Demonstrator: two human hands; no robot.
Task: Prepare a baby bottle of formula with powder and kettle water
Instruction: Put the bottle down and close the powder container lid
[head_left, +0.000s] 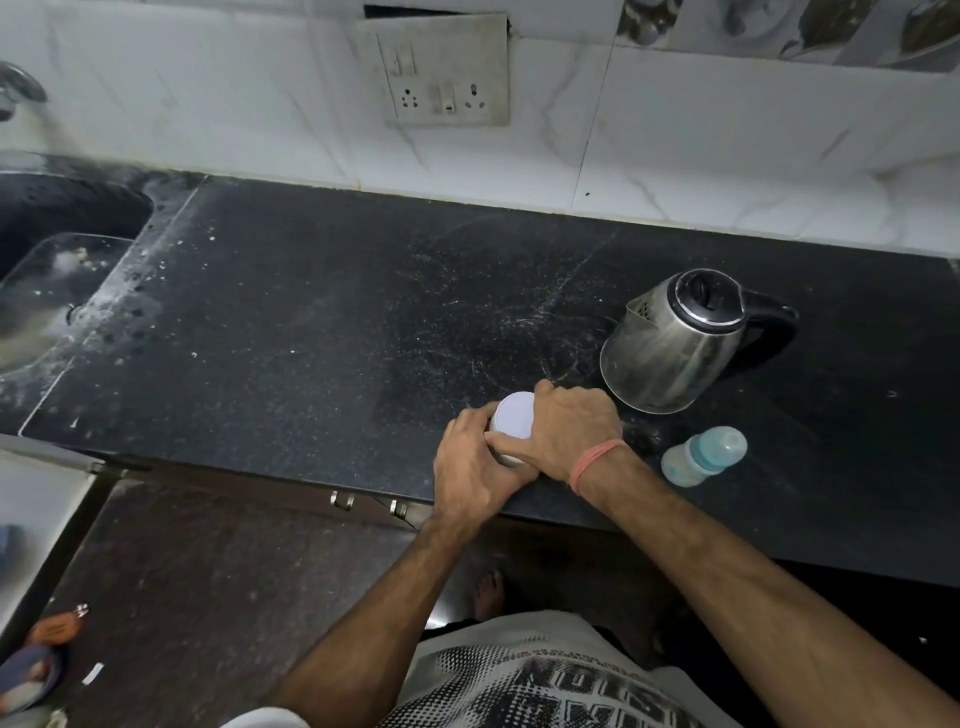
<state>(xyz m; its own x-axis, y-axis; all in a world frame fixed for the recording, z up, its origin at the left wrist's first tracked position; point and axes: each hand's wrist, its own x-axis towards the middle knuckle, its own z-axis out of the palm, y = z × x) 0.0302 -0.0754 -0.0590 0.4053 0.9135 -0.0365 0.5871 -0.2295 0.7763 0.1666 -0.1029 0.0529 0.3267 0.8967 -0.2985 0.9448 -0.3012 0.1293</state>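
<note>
Both hands gripped the white round-lidded powder jar (511, 422) on the black stone counter (311, 322), left hand (470, 467) at seven o'clock, right hand (571, 434) curled over its three o'clock side.

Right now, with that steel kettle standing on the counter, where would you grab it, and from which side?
Take the kettle by its black handle, coming from the right. The handle loops out on the side away from the spout, which points left towards the wall, and the kettle stands upright with nothing crowding that side. The right hand is nearer but is now on the white-lidded container.
</note>
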